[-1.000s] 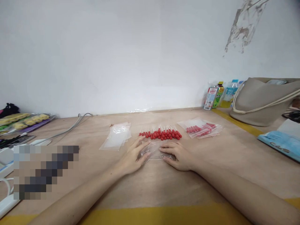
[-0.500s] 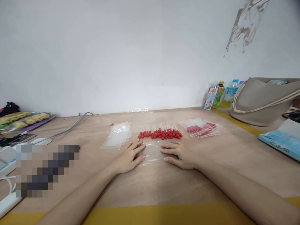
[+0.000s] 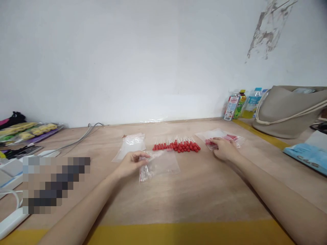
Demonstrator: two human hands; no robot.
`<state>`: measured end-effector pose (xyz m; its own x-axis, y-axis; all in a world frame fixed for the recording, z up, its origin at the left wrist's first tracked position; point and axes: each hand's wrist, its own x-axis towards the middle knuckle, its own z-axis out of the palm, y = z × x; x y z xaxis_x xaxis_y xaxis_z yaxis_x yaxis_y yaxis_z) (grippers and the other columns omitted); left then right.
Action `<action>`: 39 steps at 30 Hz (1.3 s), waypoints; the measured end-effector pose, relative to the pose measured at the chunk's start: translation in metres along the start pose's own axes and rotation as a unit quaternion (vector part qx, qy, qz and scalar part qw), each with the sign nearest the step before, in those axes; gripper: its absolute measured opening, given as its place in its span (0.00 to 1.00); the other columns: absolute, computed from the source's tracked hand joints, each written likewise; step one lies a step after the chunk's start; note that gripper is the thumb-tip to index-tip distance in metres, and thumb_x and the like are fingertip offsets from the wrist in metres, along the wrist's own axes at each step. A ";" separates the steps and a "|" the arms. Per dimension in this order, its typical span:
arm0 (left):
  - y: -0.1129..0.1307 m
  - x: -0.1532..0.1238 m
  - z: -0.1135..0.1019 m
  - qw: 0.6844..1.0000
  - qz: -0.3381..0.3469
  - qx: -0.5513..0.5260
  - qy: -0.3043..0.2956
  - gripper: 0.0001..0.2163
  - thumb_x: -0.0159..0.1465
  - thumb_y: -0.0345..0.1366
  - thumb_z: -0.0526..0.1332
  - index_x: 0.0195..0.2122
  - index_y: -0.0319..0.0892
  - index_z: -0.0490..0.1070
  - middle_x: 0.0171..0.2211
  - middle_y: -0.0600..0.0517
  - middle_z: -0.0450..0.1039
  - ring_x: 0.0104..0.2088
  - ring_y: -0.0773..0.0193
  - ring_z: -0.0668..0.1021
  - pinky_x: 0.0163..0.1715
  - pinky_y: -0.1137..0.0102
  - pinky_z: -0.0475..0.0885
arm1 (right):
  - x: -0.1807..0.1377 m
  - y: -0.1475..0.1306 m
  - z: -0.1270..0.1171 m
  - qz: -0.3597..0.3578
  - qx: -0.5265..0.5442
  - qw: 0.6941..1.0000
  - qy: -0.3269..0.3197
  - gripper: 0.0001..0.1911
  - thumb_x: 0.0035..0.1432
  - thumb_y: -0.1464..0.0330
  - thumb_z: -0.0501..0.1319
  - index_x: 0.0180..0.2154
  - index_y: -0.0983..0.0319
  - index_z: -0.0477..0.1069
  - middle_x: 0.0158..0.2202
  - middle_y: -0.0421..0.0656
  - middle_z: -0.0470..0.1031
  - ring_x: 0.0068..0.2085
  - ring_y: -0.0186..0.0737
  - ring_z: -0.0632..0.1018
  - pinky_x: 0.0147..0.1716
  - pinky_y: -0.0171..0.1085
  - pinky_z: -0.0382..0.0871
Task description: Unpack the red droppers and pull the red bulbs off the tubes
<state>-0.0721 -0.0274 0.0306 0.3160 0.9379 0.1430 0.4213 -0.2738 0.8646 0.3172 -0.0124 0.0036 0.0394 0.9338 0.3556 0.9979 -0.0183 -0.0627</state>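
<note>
My left hand point(image 3: 135, 162) pinches the upper left part of a clear plastic zip bag point(image 3: 163, 165), thumb below and fingers above. The bag looks crinkled at that end and has a red line along its left edge. My right hand point(image 3: 225, 148) lies with fingers spread over a pile of clear bags point(image 3: 238, 140) that hold red-ended pieces, partly hidden under the fingers. Between the hands, just beyond the zip bag, lies a row of thin white sticks with red bulb-like ends point(image 3: 184, 146). Left of them rests a stack of flat clear bags point(image 3: 130, 143).
A grey cable point(image 3: 81, 136), a white power strip point(image 3: 15, 219) and packaged yellow items point(image 3: 38, 131) lie at left. At right stand a carton point(image 3: 232, 108), bottles point(image 3: 252, 102) and a beige bag point(image 3: 286, 112); a blue tissue pack point(image 3: 304, 153) is nearer. Yellow tape point(image 3: 173, 233) edges the table.
My right hand has left the zip bag and moved right onto the bags with red-ended pieces. My left hand has shifted left, and the zip bag has slid left and turned with it.
</note>
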 end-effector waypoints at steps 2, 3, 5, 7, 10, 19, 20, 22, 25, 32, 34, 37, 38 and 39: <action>-0.003 0.002 -0.017 0.994 -0.022 0.008 0.106 0.23 0.47 0.49 0.64 0.39 0.39 0.71 0.26 0.51 0.73 0.27 0.64 0.74 0.27 0.72 0.67 | -0.001 -0.001 -0.001 -0.001 -0.010 1.000 -0.001 0.25 0.45 0.74 0.51 0.46 0.58 0.68 0.51 0.45 0.67 0.49 0.49 0.68 0.47 0.52 0.52; -0.006 0.004 -0.026 0.985 -0.041 0.026 0.164 0.25 0.47 0.50 0.63 0.42 0.38 0.70 0.23 0.53 0.71 0.25 0.65 0.73 0.24 0.72 0.66 | -0.002 -0.003 -0.001 -0.004 -0.016 1.000 0.003 0.24 0.46 0.74 0.51 0.46 0.58 0.69 0.51 0.45 0.68 0.47 0.49 0.69 0.47 0.53 0.52; -0.017 0.009 -0.041 0.957 -0.078 0.093 0.264 0.27 0.50 0.52 0.59 0.45 0.38 0.68 0.22 0.52 0.71 0.23 0.65 0.73 0.22 0.72 0.66 | -0.003 -0.005 -0.002 -0.015 -0.028 0.999 0.017 0.21 0.49 0.74 0.49 0.44 0.57 0.70 0.48 0.46 0.71 0.45 0.48 0.71 0.45 0.52 0.52; -0.031 0.014 -0.052 0.924 -0.108 0.192 0.314 0.26 0.52 0.51 0.56 0.45 0.36 0.68 0.25 0.50 0.71 0.26 0.62 0.74 0.26 0.70 0.68 | -0.003 -0.007 -0.003 -0.025 -0.046 0.998 0.028 0.18 0.53 0.72 0.48 0.42 0.58 0.71 0.43 0.47 0.73 0.42 0.47 0.72 0.43 0.49 0.53; -0.047 0.019 -0.059 0.902 -0.123 0.264 0.318 0.21 0.48 0.46 0.61 0.38 0.36 0.72 0.31 0.44 0.71 0.38 0.52 0.73 0.39 0.63 0.67 | -0.004 -0.006 -0.005 -0.024 -0.072 0.995 0.057 0.15 0.54 0.72 0.49 0.38 0.60 0.73 0.37 0.48 0.75 0.39 0.46 0.72 0.40 0.44 0.53; -0.039 0.015 -0.036 0.831 0.034 0.452 0.321 0.12 0.56 0.42 0.56 0.38 0.43 0.72 0.50 0.44 0.61 0.52 0.50 0.63 0.51 0.56 0.56 | -0.012 -0.019 -0.056 -0.030 -0.084 0.900 0.426 0.14 0.53 0.75 0.50 0.39 0.62 0.71 0.35 0.46 0.73 0.34 0.40 0.69 0.33 0.40 0.50; -0.036 0.014 -0.031 0.841 0.062 0.444 0.301 0.12 0.56 0.42 0.56 0.37 0.43 0.72 0.49 0.45 0.61 0.51 0.50 0.64 0.51 0.56 0.56 | -0.016 -0.026 -0.063 -0.052 -0.078 0.887 0.453 0.14 0.53 0.75 0.51 0.39 0.61 0.70 0.34 0.46 0.73 0.34 0.40 0.69 0.33 0.39 0.51; -0.027 0.011 -0.017 0.871 0.107 0.398 0.268 0.12 0.57 0.42 0.56 0.36 0.43 0.72 0.47 0.45 0.63 0.50 0.52 0.66 0.49 0.58 0.59 | -0.029 -0.044 -0.074 -0.118 -0.067 0.867 0.479 0.14 0.53 0.76 0.51 0.39 0.60 0.70 0.33 0.45 0.72 0.34 0.38 0.69 0.33 0.38 0.52; -0.010 0.002 0.012 0.945 0.130 0.247 0.172 0.13 0.59 0.44 0.54 0.37 0.42 0.71 0.38 0.48 0.69 0.38 0.60 0.72 0.38 0.67 0.67 | -0.050 -0.076 -0.079 -0.221 -0.068 0.866 0.444 0.12 0.54 0.76 0.53 0.40 0.61 0.70 0.33 0.44 0.71 0.33 0.37 0.68 0.32 0.37 0.55; 0.022 -0.022 0.067 0.975 -0.057 -0.161 -0.139 0.22 0.58 0.52 0.54 0.43 0.37 0.65 0.25 0.51 0.70 0.23 0.67 0.74 0.25 0.71 0.70 | -0.086 -0.132 -0.059 -0.388 -0.024 0.867 0.312 0.12 0.58 0.76 0.49 0.39 0.67 0.69 0.29 0.45 0.71 0.29 0.36 0.68 0.25 0.35 0.56; 0.026 -0.024 0.069 0.962 -0.093 -0.213 -0.145 0.24 0.56 0.52 0.55 0.45 0.36 0.65 0.27 0.50 0.71 0.26 0.66 0.76 0.29 0.70 0.71 | -0.092 -0.139 -0.049 -0.388 0.042 0.889 0.239 0.13 0.57 0.76 0.48 0.40 0.67 0.68 0.30 0.46 0.71 0.30 0.36 0.69 0.24 0.34 0.57; 0.028 -0.023 0.066 0.954 -0.117 -0.238 -0.140 0.23 0.54 0.48 0.61 0.46 0.38 0.65 0.35 0.47 0.73 0.32 0.64 0.77 0.36 0.67 0.71 | -0.098 -0.148 -0.037 -0.353 0.190 0.910 0.102 0.12 0.57 0.75 0.48 0.37 0.64 0.69 0.32 0.45 0.72 0.30 0.34 0.71 0.26 0.32 0.61; 0.027 -0.022 0.066 0.953 -0.118 -0.243 -0.138 0.23 0.52 0.46 0.63 0.46 0.38 0.66 0.38 0.46 0.73 0.34 0.64 0.76 0.38 0.66 0.71 | -0.097 -0.150 -0.035 -0.337 0.237 0.909 0.061 0.11 0.56 0.74 0.49 0.35 0.63 0.69 0.32 0.45 0.72 0.31 0.34 0.71 0.27 0.32 0.62; 0.026 -0.021 0.065 0.952 -0.119 -0.247 -0.136 0.23 0.51 0.43 0.65 0.46 0.38 0.66 0.39 0.46 0.73 0.37 0.63 0.76 0.40 0.65 0.70 | -0.095 -0.153 -0.033 -0.319 0.273 0.907 0.026 0.10 0.56 0.74 0.50 0.32 0.63 0.69 0.31 0.43 0.72 0.30 0.33 0.71 0.28 0.31 0.62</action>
<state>-0.0123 -0.0678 0.0192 0.4989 0.8524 -0.1565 0.0784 0.1354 0.9877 0.1627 -0.1106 0.0101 -0.5209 0.6736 0.5243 0.6443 0.7132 -0.2762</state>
